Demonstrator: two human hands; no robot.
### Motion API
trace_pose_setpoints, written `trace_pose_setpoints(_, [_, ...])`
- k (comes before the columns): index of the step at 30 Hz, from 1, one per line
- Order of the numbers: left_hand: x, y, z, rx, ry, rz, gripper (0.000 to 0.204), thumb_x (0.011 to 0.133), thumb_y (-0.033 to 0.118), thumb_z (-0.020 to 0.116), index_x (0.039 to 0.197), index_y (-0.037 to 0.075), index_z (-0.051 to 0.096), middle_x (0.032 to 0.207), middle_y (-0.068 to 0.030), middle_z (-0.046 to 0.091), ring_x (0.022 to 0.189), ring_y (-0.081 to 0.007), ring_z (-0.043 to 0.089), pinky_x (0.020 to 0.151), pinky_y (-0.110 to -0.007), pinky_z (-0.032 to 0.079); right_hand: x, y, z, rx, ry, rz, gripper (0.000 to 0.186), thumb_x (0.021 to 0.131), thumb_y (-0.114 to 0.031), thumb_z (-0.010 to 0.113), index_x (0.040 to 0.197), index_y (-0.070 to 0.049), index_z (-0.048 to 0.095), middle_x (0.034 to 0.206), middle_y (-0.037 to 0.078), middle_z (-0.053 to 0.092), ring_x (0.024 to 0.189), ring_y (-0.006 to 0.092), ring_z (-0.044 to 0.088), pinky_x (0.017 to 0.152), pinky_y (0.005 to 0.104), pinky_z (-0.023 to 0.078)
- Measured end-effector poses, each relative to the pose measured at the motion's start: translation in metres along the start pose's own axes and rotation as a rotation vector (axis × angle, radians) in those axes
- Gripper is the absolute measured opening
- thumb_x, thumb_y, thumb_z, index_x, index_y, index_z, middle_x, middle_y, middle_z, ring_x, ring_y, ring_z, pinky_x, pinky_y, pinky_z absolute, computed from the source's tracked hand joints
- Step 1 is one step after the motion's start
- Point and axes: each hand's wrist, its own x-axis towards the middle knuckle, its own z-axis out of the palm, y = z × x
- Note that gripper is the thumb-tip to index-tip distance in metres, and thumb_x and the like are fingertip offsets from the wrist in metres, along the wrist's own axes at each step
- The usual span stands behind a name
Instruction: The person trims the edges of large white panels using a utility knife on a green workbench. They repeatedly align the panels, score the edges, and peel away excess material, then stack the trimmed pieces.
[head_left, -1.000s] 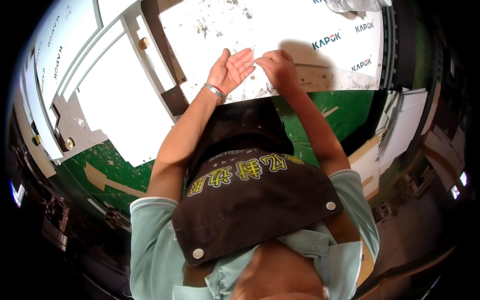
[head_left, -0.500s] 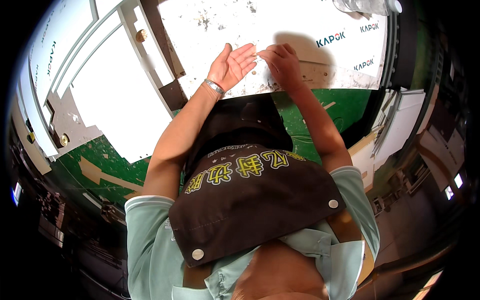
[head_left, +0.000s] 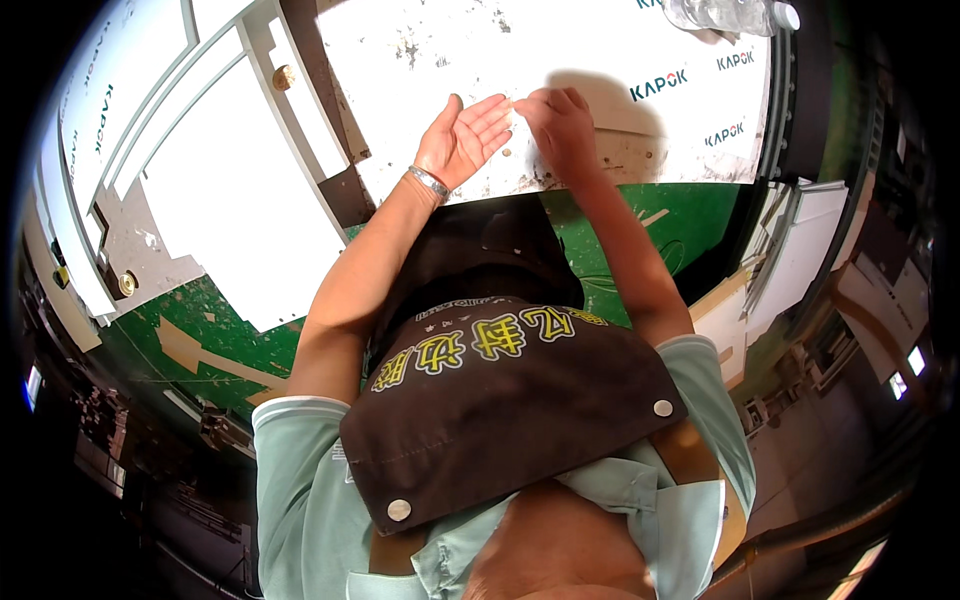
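Observation:
Over the near edge of a scuffed white board (head_left: 440, 75), my left hand (head_left: 462, 143) lies palm up with its fingers stretched out, holding nothing that I can see. A silver bracelet (head_left: 430, 183) circles that wrist. Just to its right my right hand (head_left: 562, 130) is closed, thumb and fingers pinched together at the left fingertips. Whether those pinched fingers hold something small, or only touch the left fingertips, is too fine to make out. The right hand throws a dark shadow on the board.
A clear plastic bottle (head_left: 725, 14) with a white cap lies at the board's far right. White panels (head_left: 235, 190) lie to the left, one near a roll of tan tape (head_left: 285, 77). More panels (head_left: 800, 240) stand at the right. Below is green floor (head_left: 690, 215) with scraps.
Both hands keep nearly the same pose by the left fingertips. The view has shifted slightly, so the bottle and board show a little lower.

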Motion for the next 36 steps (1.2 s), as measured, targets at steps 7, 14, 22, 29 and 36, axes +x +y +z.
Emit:
trace_pose_setpoints(7, [-0.002, -0.002, 0.016, 0.003, 0.000, 0.006, 0.065, 0.105, 0.047, 0.027, 0.140, -0.006, 0.041, 0.139, -0.0172, 0.052, 0.125, -0.0264, 0.054, 0.108, -0.039, 0.041, 0.086, 0.023, -0.007, -0.117, 0.163, -0.031, 0.011, 0.078, -0.006, 0.066, 0.085, -0.011, 0.072, 0.080, 0.003, 0.066, 0.077, 0.0262, 0.059, 0.069, 0.0370, 0.048])
trace_pose_setpoints(14, [0.001, 0.018, 0.068, 0.013, 0.112, 0.004, 0.062, 0.104, 0.046, 0.030, 0.137, -0.004, 0.045, 0.136, -0.0166, 0.055, 0.124, -0.0256, 0.054, 0.109, -0.038, 0.041, 0.087, -0.009, -0.039, -0.008, 0.077, -0.024, 0.015, 0.075, -0.003, 0.068, 0.087, -0.012, 0.072, 0.078, 0.004, 0.063, 0.076, 0.0257, 0.058, 0.068, 0.0382, 0.046])
trace_pose_setpoints(22, [0.031, 0.022, 0.095, 0.267, 0.197, 0.054, 0.043, 0.102, 0.028, 0.048, 0.131, -0.003, 0.052, 0.126, -0.0149, 0.062, 0.113, -0.0224, 0.063, 0.100, -0.035, 0.050, 0.204, 0.069, -0.039, -0.031, 0.266, -0.090, 0.020, 0.074, 0.000, 0.067, 0.089, -0.012, 0.072, 0.082, 0.003, 0.064, 0.076, 0.0251, 0.057, 0.066, 0.0351, 0.047])
trace_pose_setpoints(29, [0.071, 0.076, 0.204, 1.166, 0.605, 0.725, 0.047, 0.085, 0.013, 0.073, 0.127, 0.000, 0.058, 0.102, -0.0086, 0.065, 0.089, -0.0136, 0.066, 0.066, -0.025, 0.051, 0.162, 0.024, -0.113, 0.121, 0.269, 0.306, 0.007, 0.084, -0.005, 0.064, 0.086, -0.003, 0.069, 0.087, 0.014, 0.067, 0.081, 0.0326, 0.060, 0.078, 0.0424, 0.047])
trace_pose_setpoints(36, [0.105, 0.167, 0.419, 2.199, 0.608, 1.323, 0.058, 0.077, 0.020, 0.074, 0.132, 0.018, 0.055, 0.135, -0.0128, 0.050, 0.128, -0.0331, 0.042, 0.110, -0.053, 0.025, 0.257, -0.023, -0.252, 0.203, 0.275, 0.253, 0.011, 0.083, -0.001, 0.066, 0.094, -0.003, 0.069, 0.089, 0.013, 0.068, 0.085, 0.0311, 0.062, 0.075, 0.0381, 0.049])
